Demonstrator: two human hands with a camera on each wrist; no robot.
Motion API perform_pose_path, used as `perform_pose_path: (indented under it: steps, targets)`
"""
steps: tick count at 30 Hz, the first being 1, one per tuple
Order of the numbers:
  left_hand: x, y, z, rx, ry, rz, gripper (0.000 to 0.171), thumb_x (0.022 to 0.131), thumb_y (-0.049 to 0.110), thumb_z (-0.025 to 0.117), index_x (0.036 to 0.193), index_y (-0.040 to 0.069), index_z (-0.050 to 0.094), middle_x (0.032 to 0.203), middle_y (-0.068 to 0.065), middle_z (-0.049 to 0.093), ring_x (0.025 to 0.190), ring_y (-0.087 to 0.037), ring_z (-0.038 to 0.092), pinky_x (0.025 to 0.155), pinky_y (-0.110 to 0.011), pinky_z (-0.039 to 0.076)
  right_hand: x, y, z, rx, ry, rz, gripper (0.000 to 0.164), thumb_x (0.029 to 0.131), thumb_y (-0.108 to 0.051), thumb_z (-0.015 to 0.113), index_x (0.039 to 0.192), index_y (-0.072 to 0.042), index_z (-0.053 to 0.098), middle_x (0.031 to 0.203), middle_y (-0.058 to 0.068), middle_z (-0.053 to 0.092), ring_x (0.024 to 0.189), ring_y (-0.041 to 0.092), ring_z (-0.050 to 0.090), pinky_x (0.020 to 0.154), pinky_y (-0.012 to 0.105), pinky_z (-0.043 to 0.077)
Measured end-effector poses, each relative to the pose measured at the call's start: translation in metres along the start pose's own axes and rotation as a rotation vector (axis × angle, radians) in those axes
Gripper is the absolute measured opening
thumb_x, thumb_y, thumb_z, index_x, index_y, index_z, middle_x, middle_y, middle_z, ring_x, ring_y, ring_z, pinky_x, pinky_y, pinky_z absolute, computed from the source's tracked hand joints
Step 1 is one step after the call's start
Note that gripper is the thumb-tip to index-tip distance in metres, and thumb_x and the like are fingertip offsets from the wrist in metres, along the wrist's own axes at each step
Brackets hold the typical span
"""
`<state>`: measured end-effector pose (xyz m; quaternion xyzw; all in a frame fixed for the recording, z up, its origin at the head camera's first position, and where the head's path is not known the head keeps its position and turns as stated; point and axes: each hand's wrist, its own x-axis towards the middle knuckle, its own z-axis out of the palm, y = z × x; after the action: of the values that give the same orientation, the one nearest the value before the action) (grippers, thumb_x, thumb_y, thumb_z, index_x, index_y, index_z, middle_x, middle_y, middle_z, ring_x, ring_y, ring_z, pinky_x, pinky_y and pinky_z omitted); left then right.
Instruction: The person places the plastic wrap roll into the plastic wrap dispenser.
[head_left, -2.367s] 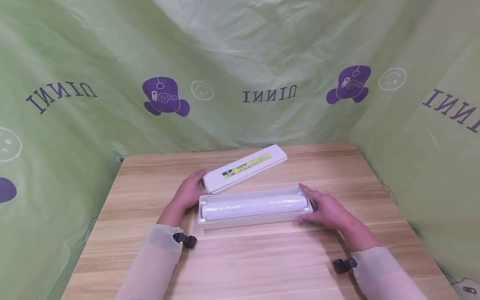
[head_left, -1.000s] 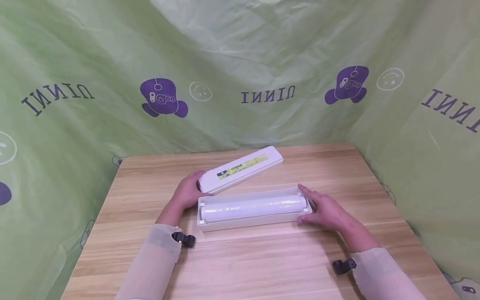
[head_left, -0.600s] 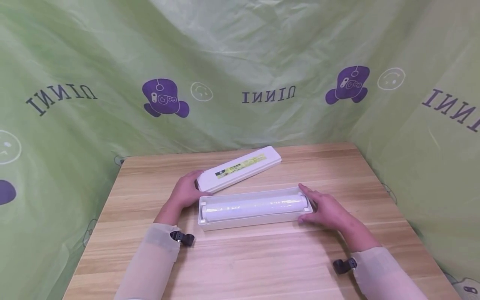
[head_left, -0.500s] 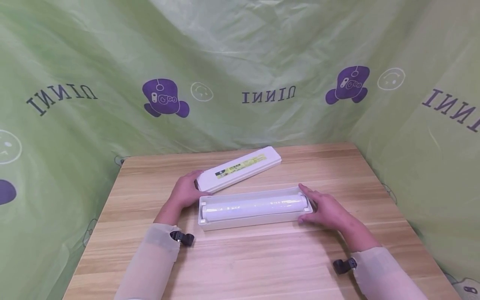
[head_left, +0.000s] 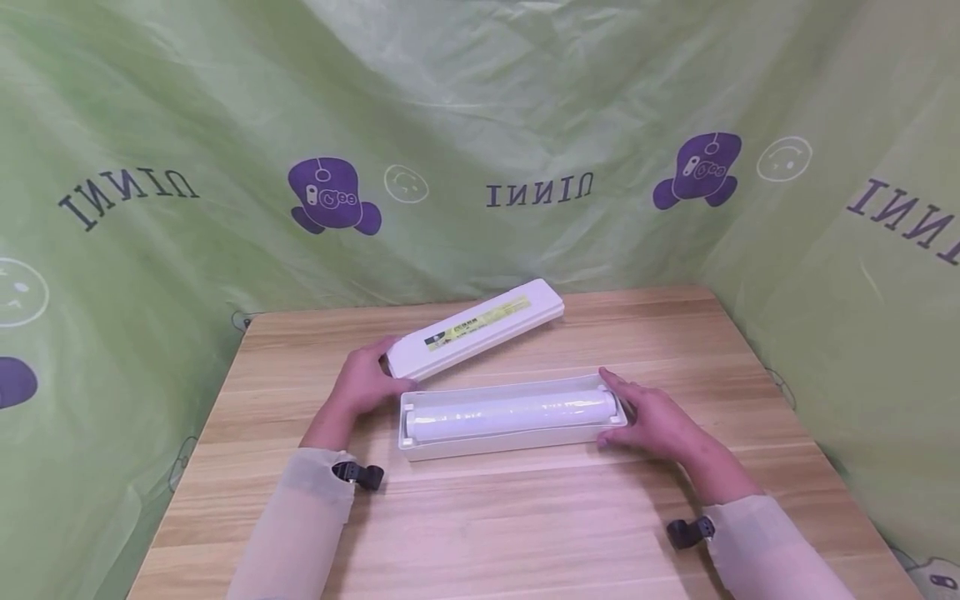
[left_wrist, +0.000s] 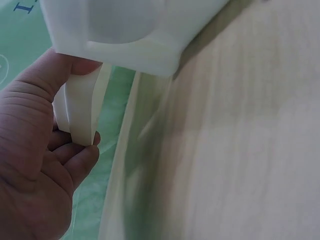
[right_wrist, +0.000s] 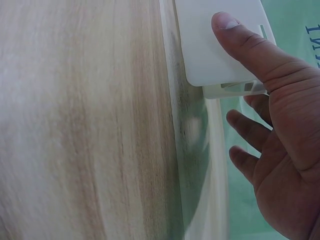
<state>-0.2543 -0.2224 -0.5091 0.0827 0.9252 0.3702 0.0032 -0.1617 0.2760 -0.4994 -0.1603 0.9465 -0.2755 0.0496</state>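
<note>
In the head view a long white cling film box point(head_left: 517, 435) stands uncovered on the table, a shiny roll of cling film point(head_left: 517, 415) lying lengthwise inside it. Behind it is the white lid point(head_left: 480, 351), slanted, with a yellow-green label on top. My left hand point(head_left: 363, 381) grips the lid's left end; the left wrist view shows thumb and fingers on either side of that end. My right hand point(head_left: 652, 421) holds the box's right end, with the thumb point(right_wrist: 227, 22) on the front wall and the index finger at the back rim. Its other fingers hang free of the box.
The wooden table point(head_left: 480, 533) runs back to a green printed curtain point(head_left: 450, 100), which also encloses both sides. Small black cameras point(head_left: 367, 477) sit at the wrists over pale sleeves.
The lid has shifted left over the last seconds, and its far right end has now risen. My left hand has moved slightly left and back with it. Right hand and box stay put.
</note>
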Motion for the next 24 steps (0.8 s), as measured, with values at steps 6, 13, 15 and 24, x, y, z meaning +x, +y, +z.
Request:
perform_pose_path:
  steps: [6,13,15,24]
  targets:
    - [-0.003,0.002,-0.006,-0.009,0.009,0.006,0.092,0.065,0.035,0.097,0.145,0.011,0.06,0.135,-0.014,0.066,0.116,-0.031,0.062,0.102,-0.05,0.052,0.0,0.0,0.0,-0.001,0.01,-0.014,0.116,0.072,-0.051,0.092,0.163,-0.014,0.032,0.149,0.03,0.051,0.134,0.052,0.051,0.114,0.064,0.037]
    - [-0.005,0.004,-0.011,0.002,0.026,0.011,0.089,0.064,0.032,0.098,0.144,0.013,0.061,0.133,-0.013,0.067,0.116,-0.031,0.063,0.1,-0.049,0.053,0.001,-0.001,0.0,0.01,-0.007,0.003,0.115,0.072,-0.048,0.093,0.164,-0.015,0.032,0.151,0.028,0.049,0.136,0.05,0.049,0.116,0.063,0.036]
    - [-0.006,0.006,-0.012,0.003,0.024,0.012,0.09,0.065,0.031,0.097,0.145,0.012,0.06,0.135,-0.014,0.067,0.118,-0.032,0.063,0.1,-0.05,0.053,0.002,-0.001,0.0,0.009,-0.011,0.005,0.115,0.073,-0.048,0.093,0.164,-0.014,0.031,0.152,0.028,0.048,0.137,0.05,0.048,0.116,0.063,0.035]
    - [-0.009,0.012,-0.017,-0.003,0.017,0.014,0.094,0.066,0.032,0.096,0.147,0.009,0.057,0.145,-0.017,0.06,0.129,-0.038,0.059,0.105,-0.051,0.052,0.003,0.0,-0.001,-0.002,-0.017,0.014,0.116,0.072,-0.048,0.093,0.165,-0.017,0.03,0.152,0.029,0.048,0.137,0.051,0.048,0.116,0.064,0.034]
